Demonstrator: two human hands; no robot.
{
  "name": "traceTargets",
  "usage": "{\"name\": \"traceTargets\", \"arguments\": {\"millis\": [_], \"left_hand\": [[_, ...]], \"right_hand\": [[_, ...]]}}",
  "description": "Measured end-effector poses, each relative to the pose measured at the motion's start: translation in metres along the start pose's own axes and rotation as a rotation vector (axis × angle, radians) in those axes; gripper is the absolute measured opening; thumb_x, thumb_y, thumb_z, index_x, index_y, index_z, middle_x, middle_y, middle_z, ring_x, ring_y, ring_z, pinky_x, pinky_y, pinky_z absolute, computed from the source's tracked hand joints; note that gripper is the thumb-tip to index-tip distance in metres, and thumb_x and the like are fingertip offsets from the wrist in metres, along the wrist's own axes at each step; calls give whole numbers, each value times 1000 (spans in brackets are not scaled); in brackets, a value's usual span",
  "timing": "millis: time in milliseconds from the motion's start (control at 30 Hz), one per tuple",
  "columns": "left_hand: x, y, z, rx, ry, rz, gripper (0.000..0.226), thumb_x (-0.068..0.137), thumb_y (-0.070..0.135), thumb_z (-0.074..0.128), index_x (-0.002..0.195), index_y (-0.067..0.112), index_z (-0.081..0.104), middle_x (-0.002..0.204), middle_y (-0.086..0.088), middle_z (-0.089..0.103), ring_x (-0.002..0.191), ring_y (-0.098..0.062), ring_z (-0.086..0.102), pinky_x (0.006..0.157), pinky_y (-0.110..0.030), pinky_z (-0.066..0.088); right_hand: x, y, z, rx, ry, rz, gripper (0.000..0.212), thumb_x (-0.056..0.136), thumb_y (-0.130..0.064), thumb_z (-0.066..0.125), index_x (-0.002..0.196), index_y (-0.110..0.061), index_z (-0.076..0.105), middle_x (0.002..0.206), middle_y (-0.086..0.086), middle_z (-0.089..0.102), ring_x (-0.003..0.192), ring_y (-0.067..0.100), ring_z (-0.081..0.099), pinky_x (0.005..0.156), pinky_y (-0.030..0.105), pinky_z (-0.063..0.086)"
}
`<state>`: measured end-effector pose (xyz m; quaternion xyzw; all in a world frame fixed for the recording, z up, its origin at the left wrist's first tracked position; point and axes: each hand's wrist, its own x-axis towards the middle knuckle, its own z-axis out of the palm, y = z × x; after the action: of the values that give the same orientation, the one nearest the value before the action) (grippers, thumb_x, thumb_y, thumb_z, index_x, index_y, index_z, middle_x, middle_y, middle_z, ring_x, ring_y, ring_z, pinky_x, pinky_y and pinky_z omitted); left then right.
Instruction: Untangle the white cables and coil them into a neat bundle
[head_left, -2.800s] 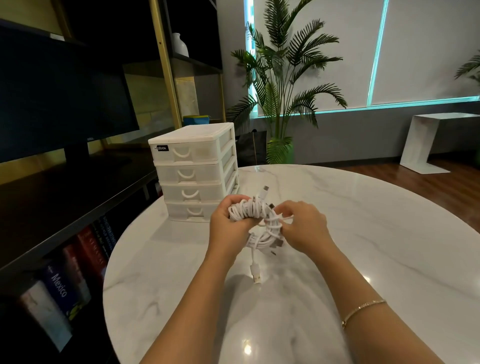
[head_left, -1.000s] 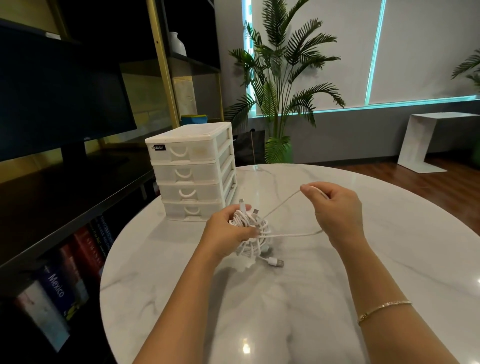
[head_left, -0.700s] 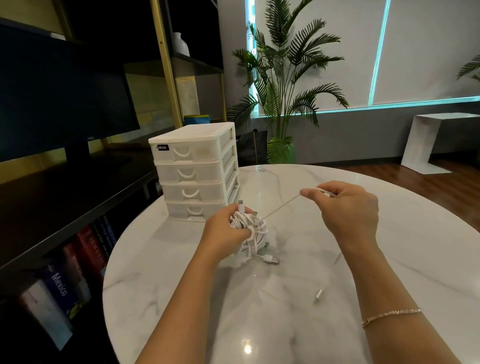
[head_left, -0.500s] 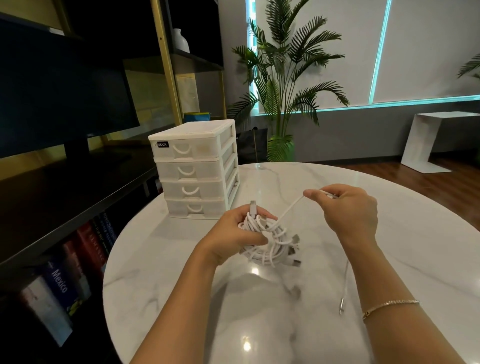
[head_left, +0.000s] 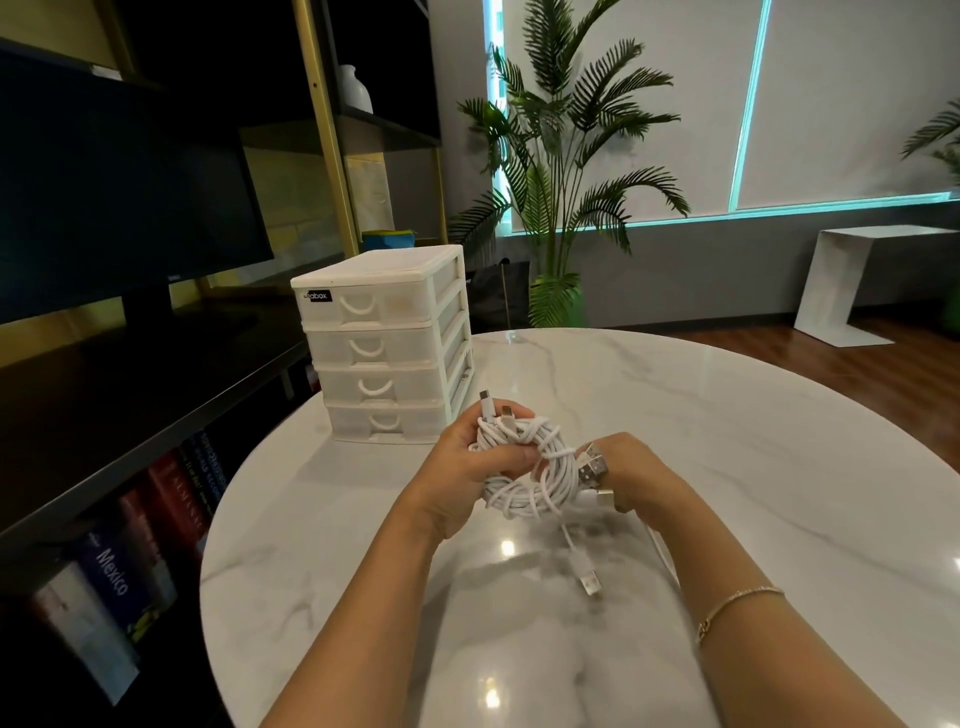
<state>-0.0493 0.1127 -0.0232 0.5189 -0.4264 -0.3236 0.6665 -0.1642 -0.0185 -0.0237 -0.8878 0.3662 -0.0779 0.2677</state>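
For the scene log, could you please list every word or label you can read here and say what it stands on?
"Mexico": spine of a book on the low shelf.
"...abox": black label on the drawer unit; its first letters are blurred.
Logo on the monitor: too small to read.
Other book spines: lettering too blurred to read.

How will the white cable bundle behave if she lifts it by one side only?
Probably floppy: the cables sag in loose loops below the left hand. Likely light. A loose end already dangles, so more may slip out.
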Motion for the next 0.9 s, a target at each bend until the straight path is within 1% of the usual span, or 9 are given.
{"name": "traceTargets", "arguments": {"millis": [33,100,200,300,433,567,733,833,900], "left_hand": [[0,0,0,4,44,-10,32,77,-16,61,90,14,60,77,-2,69,70,-19,67,65,-28,56],[2,-1,0,0,163,-33,31,79,-14,61,92,14,60,77,-5,68,64,-19,66,57,-27,53],[7,-5,1,-41,331,-53,31,79,-9,64,95,18,60,80,-5,68,65,-20,66,52,-26,50],[10,-7,1,-136,407,-79,32,78,-8,65,96,18,60,80,-6,68,64,-18,66,52,-27,51],[10,-6,5,-362,343,-175,31,79,-7,63,105,9,54,82,-12,67,60,-19,67,49,-27,52],[10,-7,8,-466,297,-193,61,67,3,71,123,-2,50,80,-12,67,60,-19,67,51,-26,53],[8,-6,7,-344,241,-123,39,69,4,70,106,8,57,79,-7,71,67,-16,68,56,-25,55],[9,-7,4,-93,257,-59,36,80,2,67,108,21,55,92,-5,70,79,-15,69,68,-26,56],[8,-8,2,19,248,-8,42,80,0,69,110,26,54,99,-3,68,86,-16,68,71,-25,55]], "right_hand": [[3,2,1,30,45,14,13,83,-1,59,87,-8,68,78,1,61,77,18,53,58,20,38],[3,5,0,150,315,57,22,83,-23,68,104,-17,69,99,2,66,90,18,59,74,23,41],[-10,-7,-9,320,658,-154,16,82,-30,69,94,-19,71,85,-3,64,74,7,55,74,22,41],[-29,-33,-5,248,476,-348,12,78,-34,72,82,-23,75,70,-9,66,63,2,55,62,17,44],[-32,-56,10,-70,329,-188,28,86,-48,58,101,-29,72,95,-4,71,88,16,62,69,26,46],[-33,-61,14,-93,314,-95,24,93,-34,52,101,-24,72,97,0,67,86,20,59,65,25,39],[-34,-59,13,190,323,-73,27,85,-29,55,70,-11,69,73,8,66,73,24,59,63,29,45],[-36,-56,4,560,175,29,28,84,-30,61,70,-7,68,74,11,66,76,28,60,66,29,44],[-37,-53,-2,722,98,91,18,80,-20,64,67,-8,61,67,5,57,67,21,52,61,28,39]]}}
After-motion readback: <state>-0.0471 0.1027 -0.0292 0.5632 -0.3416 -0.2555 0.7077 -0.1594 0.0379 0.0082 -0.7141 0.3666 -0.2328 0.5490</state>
